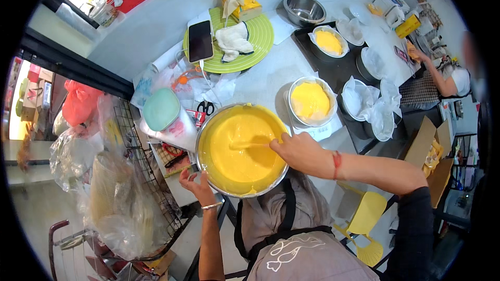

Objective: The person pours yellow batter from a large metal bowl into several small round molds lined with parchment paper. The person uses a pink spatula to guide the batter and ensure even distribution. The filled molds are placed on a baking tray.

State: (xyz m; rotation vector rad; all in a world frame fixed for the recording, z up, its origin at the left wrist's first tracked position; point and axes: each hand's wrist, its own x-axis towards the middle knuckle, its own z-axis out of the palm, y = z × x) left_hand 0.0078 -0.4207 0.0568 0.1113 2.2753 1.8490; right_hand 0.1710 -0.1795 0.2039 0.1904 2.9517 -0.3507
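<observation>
A large metal mixing bowl [200, 164] of yellow batter [238, 164] stands at the table's near edge, in front of my apron. My right hand [299, 150] is closed around the end of a batter-coated spatula [248, 145], which dips into the bowl from its right side. Beside the bowl's lower left rim is my left hand [198, 189], its fingers spread and holding nothing; whether it touches the rim is unclear. Right of the bowl, a paper-lined round cake tin [291, 107] filled with batter [310, 99] rests on a white digital scale [322, 132].
A dark baking tray [312, 52] holds a filled tin [328, 43] and several paper-lined tins. Behind are an empty steel bowl [304, 9] and a green mat [258, 50] with a phone [200, 41]. Scissors [206, 108] lie left. A co-worker's arm [435, 72] shows far right.
</observation>
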